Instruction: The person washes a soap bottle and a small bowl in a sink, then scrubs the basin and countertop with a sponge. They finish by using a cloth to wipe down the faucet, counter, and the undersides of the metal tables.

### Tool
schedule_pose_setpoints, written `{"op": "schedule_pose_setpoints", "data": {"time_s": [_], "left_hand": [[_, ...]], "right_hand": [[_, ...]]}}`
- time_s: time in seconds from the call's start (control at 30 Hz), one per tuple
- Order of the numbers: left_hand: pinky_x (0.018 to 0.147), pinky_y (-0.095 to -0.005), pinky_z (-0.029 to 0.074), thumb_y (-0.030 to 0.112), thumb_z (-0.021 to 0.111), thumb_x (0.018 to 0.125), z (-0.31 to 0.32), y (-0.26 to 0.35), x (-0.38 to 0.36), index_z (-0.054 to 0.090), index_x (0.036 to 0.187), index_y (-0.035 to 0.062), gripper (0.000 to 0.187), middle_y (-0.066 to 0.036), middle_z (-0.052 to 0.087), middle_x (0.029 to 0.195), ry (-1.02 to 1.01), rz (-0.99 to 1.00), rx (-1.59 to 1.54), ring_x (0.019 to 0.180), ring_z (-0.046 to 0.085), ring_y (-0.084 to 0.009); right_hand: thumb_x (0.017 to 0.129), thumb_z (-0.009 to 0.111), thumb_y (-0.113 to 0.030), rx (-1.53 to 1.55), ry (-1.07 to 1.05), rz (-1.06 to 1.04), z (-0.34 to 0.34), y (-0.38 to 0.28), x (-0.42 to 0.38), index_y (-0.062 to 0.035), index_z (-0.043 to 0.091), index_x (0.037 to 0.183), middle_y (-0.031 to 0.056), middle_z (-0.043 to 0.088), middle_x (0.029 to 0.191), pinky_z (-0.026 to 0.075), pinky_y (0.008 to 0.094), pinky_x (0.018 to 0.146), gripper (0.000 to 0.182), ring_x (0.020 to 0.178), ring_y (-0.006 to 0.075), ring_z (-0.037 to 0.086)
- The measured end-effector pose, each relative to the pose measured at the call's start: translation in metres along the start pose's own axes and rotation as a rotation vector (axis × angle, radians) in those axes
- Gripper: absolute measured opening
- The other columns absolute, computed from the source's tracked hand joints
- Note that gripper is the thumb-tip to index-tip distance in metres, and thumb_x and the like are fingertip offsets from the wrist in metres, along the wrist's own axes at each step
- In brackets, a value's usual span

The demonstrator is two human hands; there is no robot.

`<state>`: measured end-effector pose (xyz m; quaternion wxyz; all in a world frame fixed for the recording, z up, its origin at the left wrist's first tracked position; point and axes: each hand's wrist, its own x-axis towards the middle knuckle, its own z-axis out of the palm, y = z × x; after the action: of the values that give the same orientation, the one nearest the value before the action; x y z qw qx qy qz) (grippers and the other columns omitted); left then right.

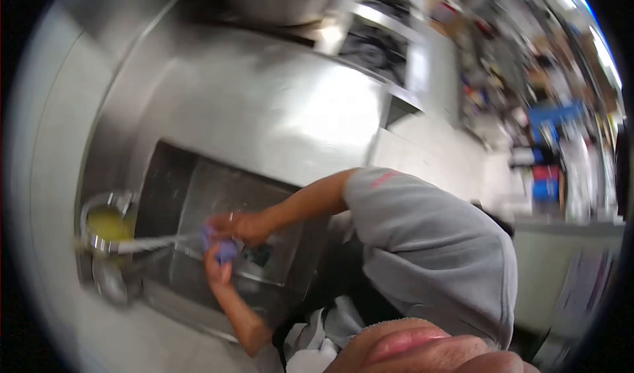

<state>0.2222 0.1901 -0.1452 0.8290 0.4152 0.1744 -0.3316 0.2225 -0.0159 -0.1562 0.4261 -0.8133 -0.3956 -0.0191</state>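
Observation:
Both my hands are over a stainless steel sink (188, 195), closed around a small purple object (226, 250) blurred by motion; I cannot make out what it is. My left hand (216, 267) grips it from the lower side, fingers wrapped against it. My right hand (239, 226) presses on it from the upper side, its fingers partly smeared. A pale, long faucet spout (155, 242) reaches from the sink's far edge toward the hands. Beneath them, a dark greenish item (259, 254) lies on the sink floor, too blurred to name.
Beside the faucet, a round metal container (105, 204) holds something yellow. A steel counter (264, 96) adjoins the sink, with a large metal pot (277, 0) and a stove (376, 46) beyond. Blurred shelves with blue items (555, 115) stand across the tiled floor.

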Motion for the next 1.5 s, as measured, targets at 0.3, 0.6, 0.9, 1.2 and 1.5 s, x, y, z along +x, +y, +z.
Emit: {"op": "schedule_pose_setpoints", "data": {"time_s": [0.3,0.6,0.9,1.2,1.5], "left_hand": [[0.042,-0.0303,0.044,0.024,0.065,0.070,0.017,-0.052,0.018,0.054,0.090,-0.0025,0.035,-0.008,0.055,0.071,-0.555,-1.053,0.064,0.053,0.054,-0.0171],[0.067,-0.0400,0.049,0.012,0.068,0.071,0.054,-0.093,0.011,0.049,0.111,-0.0022,0.046,-0.018,0.063,0.089,-0.370,0.131,1.571,0.079,0.062,-0.0330],[0.092,-0.0394,0.042,0.023,0.072,0.071,0.080,-0.058,-0.004,0.043,0.128,0.0030,0.067,-0.022,0.051,0.122,-0.031,0.465,1.596,0.112,0.050,-0.0346],[0.065,-0.0259,0.047,0.014,0.062,0.083,-0.007,0.137,-0.067,0.063,0.086,0.0045,0.010,-0.006,0.064,0.077,0.748,1.062,0.949,0.070,0.060,-0.0133],[0.062,-0.0353,0.049,0.040,0.061,0.078,-0.022,0.308,-0.005,0.065,0.084,0.0019,0.039,-0.014,0.065,0.082,0.859,0.706,1.006,0.065,0.061,-0.0252]], "right_hand": [[0.073,0.062,-0.017,0.031,-0.161,0.196,0.000,-0.040,-0.071,-0.0016,0.047,0.105,0.0215,0.051,0.109,0.042,0.0479,0.084,0.038,0.104,0.0380,0.050],[0.074,0.060,-0.015,-0.192,-0.309,0.690,0.040,-0.033,-0.085,0.0005,0.061,0.091,0.0183,0.063,0.086,0.051,0.0430,0.067,0.023,0.082,0.0349,0.062],[0.074,0.062,-0.026,-0.314,-0.408,1.064,-0.037,-0.038,-0.101,-0.0020,0.065,0.078,0.0167,0.064,0.076,0.051,0.0399,0.068,0.025,0.072,0.0312,0.064],[0.064,0.067,-0.006,-0.268,0.166,0.704,-0.066,-0.101,-0.157,-0.0038,0.050,0.091,0.0201,0.057,0.086,0.045,0.0464,0.074,0.032,0.084,0.0422,0.055],[0.068,0.063,-0.006,-0.092,0.294,1.005,-0.069,-0.117,-0.138,-0.0071,0.055,0.104,0.0169,0.060,0.098,0.047,0.0417,0.076,0.036,0.089,0.0363,0.058]]}}
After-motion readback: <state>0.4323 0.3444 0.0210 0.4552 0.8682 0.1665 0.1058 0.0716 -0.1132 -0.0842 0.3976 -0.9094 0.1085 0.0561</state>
